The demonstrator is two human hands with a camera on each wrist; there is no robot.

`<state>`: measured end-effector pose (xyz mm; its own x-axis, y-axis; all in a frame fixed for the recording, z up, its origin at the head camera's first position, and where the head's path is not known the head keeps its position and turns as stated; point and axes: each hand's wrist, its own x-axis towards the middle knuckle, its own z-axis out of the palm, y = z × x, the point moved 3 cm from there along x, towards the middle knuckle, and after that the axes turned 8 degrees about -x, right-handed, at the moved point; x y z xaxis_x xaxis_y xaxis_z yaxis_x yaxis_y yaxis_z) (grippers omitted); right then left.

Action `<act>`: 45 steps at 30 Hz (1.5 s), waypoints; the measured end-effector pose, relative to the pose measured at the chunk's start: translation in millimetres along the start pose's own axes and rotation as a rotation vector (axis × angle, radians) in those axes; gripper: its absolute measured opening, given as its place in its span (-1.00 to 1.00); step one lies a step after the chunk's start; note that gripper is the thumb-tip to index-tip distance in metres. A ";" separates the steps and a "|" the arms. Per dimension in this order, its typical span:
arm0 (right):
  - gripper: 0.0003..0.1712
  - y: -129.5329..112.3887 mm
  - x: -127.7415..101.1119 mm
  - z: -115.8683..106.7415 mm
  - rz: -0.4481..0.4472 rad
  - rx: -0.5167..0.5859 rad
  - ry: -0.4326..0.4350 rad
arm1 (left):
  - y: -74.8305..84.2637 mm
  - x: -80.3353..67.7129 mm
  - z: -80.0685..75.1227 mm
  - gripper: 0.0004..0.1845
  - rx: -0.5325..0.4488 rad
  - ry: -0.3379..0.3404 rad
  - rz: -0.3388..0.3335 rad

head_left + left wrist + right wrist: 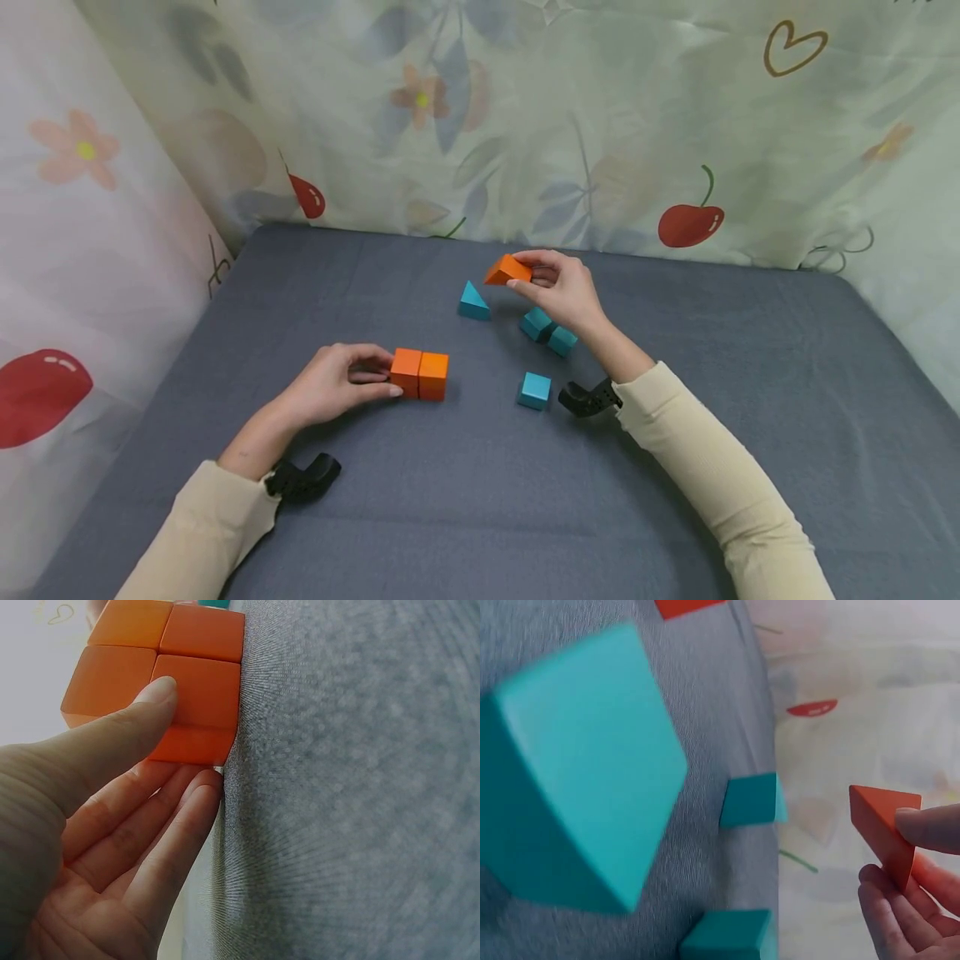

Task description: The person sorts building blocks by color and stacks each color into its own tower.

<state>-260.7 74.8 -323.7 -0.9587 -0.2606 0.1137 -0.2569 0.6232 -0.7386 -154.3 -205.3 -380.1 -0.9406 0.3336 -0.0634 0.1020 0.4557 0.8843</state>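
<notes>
My left hand [330,383] pinches the left side of a square stack of orange cubes [433,377] on the grey cloth. Its thumb [157,694] lies across a front face, while the other fingers sit at the side, as the left wrist view shows. Farther back, my right hand [562,287] holds an orange triangular block [508,269] between thumb and fingers, raised off the cloth. Close to that hand are a teal triangular block [473,302] and two teal blocks [536,323], partly under the wrist. A single teal cube [534,390] lies nearer the front.
Grey cloth [450,517] covers the table. Patterned curtains [525,125] hang along the back and both sides. A black wrist camera [303,479] sits on the left wrist, and another black camera [588,398] on the right wrist stands close to the teal cube.
</notes>
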 end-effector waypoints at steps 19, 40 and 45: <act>-0.53 -22.4 -24.4 27.4 -0.072 0.186 -0.105 | 0.3 -0.2 0.1 -0.62 -0.036 0.004 0.017; -0.57 -42.2 -53.7 62.3 -0.222 0.258 -0.201 | -0.3 0.8 -1.1 -0.63 -0.042 -0.006 0.025; -0.59 -45.1 -57.6 68.4 -0.241 0.247 -0.209 | 0.2 0.8 -1.0 -0.64 -0.038 -0.006 0.017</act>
<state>-185.6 11.2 -342.3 -0.8223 -0.5384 0.1844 -0.4105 0.3367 -0.8474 -155.4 -205.8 -379.5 -0.9368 0.3461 -0.0514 0.1051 0.4182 0.9022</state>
